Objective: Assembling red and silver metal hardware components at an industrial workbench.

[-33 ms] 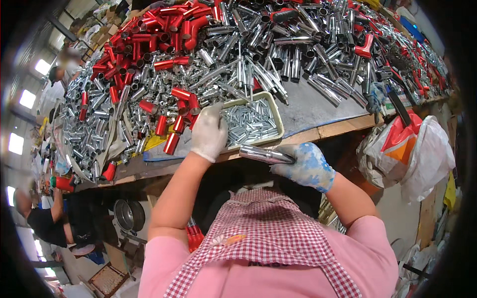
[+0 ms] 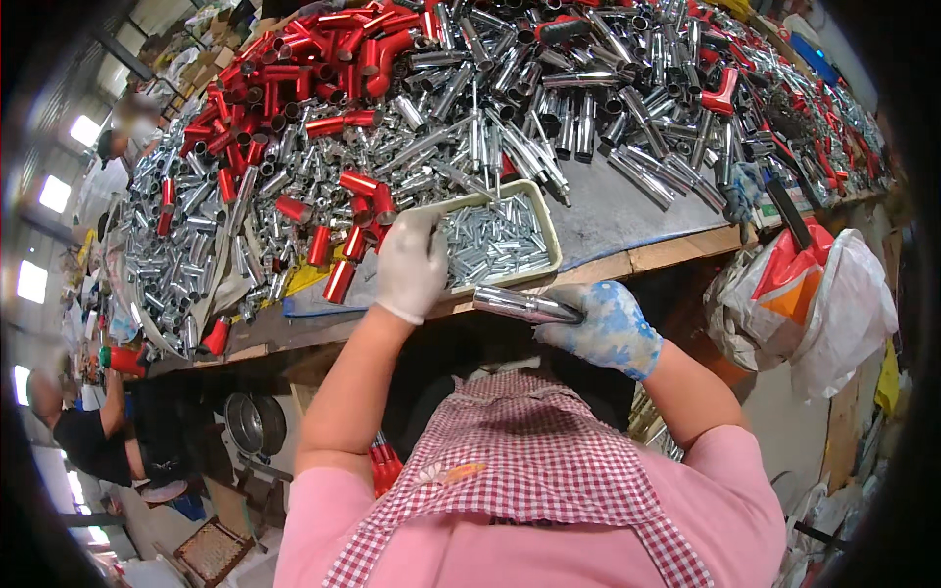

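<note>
My right hand [image 2: 606, 325], in a white glove with blue patches, is closed around a shiny chrome metal tube [image 2: 521, 305]. The tube lies nearly level in front of the table edge, its free end pointing left. A pale, shallow tray [image 2: 554, 230] full of small silvery pins [image 2: 495, 240] stands just beyond it. At the tray's left end is my left hand [image 2: 410, 265], in a white glove. Its fingers are curled together and hide that part of the rim. Whatever they hold, if anything, is hidden.
Red metal tubes [image 2: 338, 281] and chrome fittings [image 2: 647, 176] are heaped across the table behind the tray. A wooden strip [image 2: 676, 252] runs along the front edge. White and red plastic bags [image 2: 843, 304] hang at the right. Another person [image 2: 98, 431] sits at the far left.
My left hand has shifted very slightly at the tray's left end. My right hand and the chrome tube stay where they were.
</note>
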A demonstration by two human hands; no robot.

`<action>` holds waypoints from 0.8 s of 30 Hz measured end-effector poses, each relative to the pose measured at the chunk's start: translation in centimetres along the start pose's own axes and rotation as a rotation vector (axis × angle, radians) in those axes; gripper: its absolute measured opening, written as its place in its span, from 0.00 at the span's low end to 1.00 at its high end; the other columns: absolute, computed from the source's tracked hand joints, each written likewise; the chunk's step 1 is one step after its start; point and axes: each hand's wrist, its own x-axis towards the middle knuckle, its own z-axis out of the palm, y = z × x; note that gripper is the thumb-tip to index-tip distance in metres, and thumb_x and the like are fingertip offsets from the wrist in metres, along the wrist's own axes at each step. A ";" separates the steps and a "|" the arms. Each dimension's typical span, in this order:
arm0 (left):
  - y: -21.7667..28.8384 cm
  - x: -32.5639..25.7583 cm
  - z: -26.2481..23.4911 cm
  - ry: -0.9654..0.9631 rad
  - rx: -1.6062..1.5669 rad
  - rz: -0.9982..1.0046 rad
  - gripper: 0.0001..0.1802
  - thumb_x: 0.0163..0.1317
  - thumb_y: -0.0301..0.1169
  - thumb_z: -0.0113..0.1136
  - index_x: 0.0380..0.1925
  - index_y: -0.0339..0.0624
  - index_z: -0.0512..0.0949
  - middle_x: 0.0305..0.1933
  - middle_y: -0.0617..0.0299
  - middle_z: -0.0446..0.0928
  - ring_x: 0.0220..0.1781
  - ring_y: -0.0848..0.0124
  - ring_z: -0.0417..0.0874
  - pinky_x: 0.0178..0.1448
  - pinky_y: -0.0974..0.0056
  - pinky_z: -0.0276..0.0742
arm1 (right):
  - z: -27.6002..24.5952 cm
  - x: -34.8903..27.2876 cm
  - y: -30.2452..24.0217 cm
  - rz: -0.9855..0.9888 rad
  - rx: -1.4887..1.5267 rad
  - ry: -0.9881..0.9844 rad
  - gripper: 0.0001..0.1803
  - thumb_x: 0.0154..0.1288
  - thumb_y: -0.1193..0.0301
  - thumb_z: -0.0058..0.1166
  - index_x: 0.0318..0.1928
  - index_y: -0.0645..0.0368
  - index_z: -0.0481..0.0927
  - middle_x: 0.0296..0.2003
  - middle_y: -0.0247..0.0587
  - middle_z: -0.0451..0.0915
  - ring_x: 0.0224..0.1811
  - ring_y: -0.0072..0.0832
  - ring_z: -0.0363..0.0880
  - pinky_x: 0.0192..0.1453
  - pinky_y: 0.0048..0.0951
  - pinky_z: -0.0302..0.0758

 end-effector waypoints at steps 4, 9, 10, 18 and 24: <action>3.7 -3.0 -2.7 -0.141 -0.511 -0.220 0.07 0.57 0.21 0.59 0.36 0.37 0.78 0.36 0.52 0.79 0.40 0.57 0.82 0.46 0.58 0.76 | 0.5 -0.1 0.0 -0.047 -0.095 0.022 0.23 0.54 0.55 0.64 0.47 0.56 0.83 0.33 0.52 0.84 0.37 0.44 0.84 0.44 0.39 0.79; 5.5 -4.5 -3.2 -0.211 -0.587 0.244 0.09 0.54 0.18 0.62 0.35 0.38 0.75 0.37 0.53 0.80 0.43 0.54 0.81 0.49 0.56 0.76 | 1.2 0.1 -1.1 -0.079 -0.025 -0.063 0.23 0.53 0.55 0.65 0.46 0.55 0.83 0.30 0.50 0.84 0.34 0.42 0.84 0.41 0.37 0.79; 5.7 -4.9 -3.2 -0.186 -0.568 0.252 0.09 0.55 0.17 0.60 0.36 0.38 0.74 0.37 0.52 0.80 0.43 0.54 0.81 0.49 0.55 0.76 | 1.4 0.1 -1.3 -0.105 -0.054 -0.051 0.23 0.53 0.55 0.65 0.45 0.56 0.83 0.29 0.49 0.83 0.33 0.42 0.84 0.40 0.37 0.79; 7.0 -7.1 -4.9 -0.141 -0.555 -0.269 0.04 0.62 0.22 0.52 0.35 0.34 0.75 0.34 0.52 0.81 0.35 0.63 0.83 0.42 0.61 0.77 | 2.1 -0.2 -3.2 -0.143 -0.054 -0.124 0.22 0.53 0.55 0.65 0.44 0.56 0.83 0.30 0.49 0.83 0.35 0.42 0.84 0.40 0.37 0.79; 7.9 -7.4 -5.6 -0.173 -0.572 -0.521 0.10 0.65 0.28 0.49 0.31 0.31 0.74 0.26 0.52 0.79 0.29 0.63 0.81 0.37 0.62 0.76 | 3.3 -1.3 -3.8 -0.416 -0.371 0.078 0.25 0.53 0.55 0.65 0.47 0.57 0.81 0.29 0.49 0.82 0.31 0.43 0.83 0.35 0.39 0.79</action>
